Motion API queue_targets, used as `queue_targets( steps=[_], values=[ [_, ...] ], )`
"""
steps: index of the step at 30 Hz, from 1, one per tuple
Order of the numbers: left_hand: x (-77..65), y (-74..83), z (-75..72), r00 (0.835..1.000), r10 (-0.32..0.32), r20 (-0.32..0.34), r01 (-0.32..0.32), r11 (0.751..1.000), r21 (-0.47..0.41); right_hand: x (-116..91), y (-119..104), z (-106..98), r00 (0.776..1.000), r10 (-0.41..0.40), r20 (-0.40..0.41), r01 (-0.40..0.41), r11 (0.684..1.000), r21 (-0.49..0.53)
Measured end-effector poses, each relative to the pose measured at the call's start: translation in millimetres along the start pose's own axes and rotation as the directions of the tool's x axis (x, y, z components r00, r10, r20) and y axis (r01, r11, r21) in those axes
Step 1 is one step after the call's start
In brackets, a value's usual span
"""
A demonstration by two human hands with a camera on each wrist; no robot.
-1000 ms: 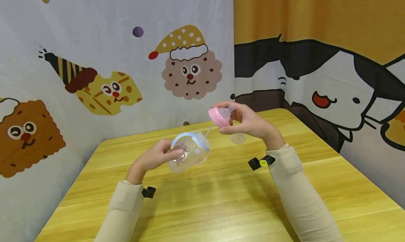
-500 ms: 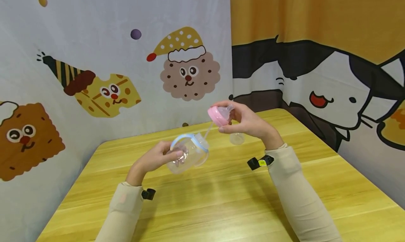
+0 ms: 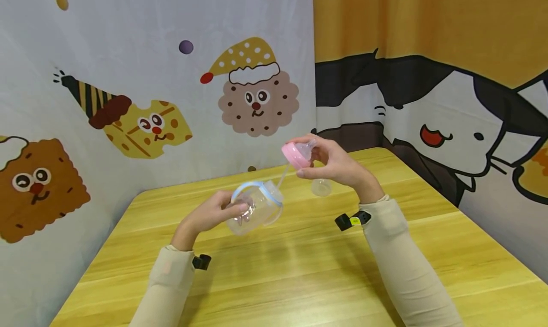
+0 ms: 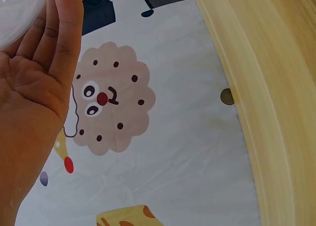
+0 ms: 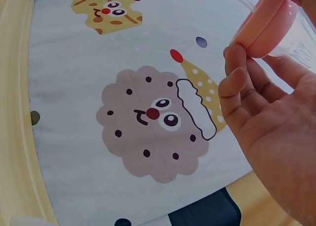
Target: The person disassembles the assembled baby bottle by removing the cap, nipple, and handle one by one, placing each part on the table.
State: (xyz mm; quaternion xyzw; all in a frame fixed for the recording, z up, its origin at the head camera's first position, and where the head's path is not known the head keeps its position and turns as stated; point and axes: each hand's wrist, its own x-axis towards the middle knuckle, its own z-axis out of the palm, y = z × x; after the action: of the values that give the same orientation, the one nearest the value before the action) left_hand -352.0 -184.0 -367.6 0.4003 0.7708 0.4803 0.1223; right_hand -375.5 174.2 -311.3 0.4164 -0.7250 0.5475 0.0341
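Observation:
My left hand [image 3: 214, 210] grips a clear baby bottle [image 3: 252, 213] with a pale blue handled ring. The bottle tilts to the right, its open neck pointing up toward the other hand. Between thumb and fingers, my right hand [image 3: 336, 160] holds a pink bottle cap [image 3: 296, 156] with a clear nipple facing away from the bottle. A thin straw [image 3: 282, 176] runs from the underside of the cap down to the bottle's mouth. The right wrist view shows the pink collar [image 5: 266, 25] pinched at its edge. In the left wrist view only the bottle's base [image 4: 17, 13] shows.
A small clear dome-shaped cover [image 3: 321, 187] stands on the wooden table [image 3: 257, 279] behind the right hand. Cartoon-printed curtains [image 3: 145, 46] hang along the table's far and right sides. A dark band with a small device [image 3: 353, 220] sits on the right wrist.
The hands, bottle and cap hold nearly the same pose throughout. Only a slight shift of the whole head view shows.

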Motion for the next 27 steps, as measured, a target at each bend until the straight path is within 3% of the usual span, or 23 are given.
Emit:
queue_targets(
  steps=[7, 27],
  values=[
    [-0.6, 0.2, 0.1, 1.0, -0.007, -0.001, 0.007, 1.0, -0.008, 0.1, -0.4, -0.7, 1.0, -0.022, -0.021, 0.022, 1.0, 0.009],
    [-1.9, 1.8, 0.9, 1.0, -0.015, 0.001, 0.015, 1.0, -0.003, -1.9, -7.3, -5.2, 0.997, 0.03, -0.072, -0.025, 0.997, 0.072]
  ],
)
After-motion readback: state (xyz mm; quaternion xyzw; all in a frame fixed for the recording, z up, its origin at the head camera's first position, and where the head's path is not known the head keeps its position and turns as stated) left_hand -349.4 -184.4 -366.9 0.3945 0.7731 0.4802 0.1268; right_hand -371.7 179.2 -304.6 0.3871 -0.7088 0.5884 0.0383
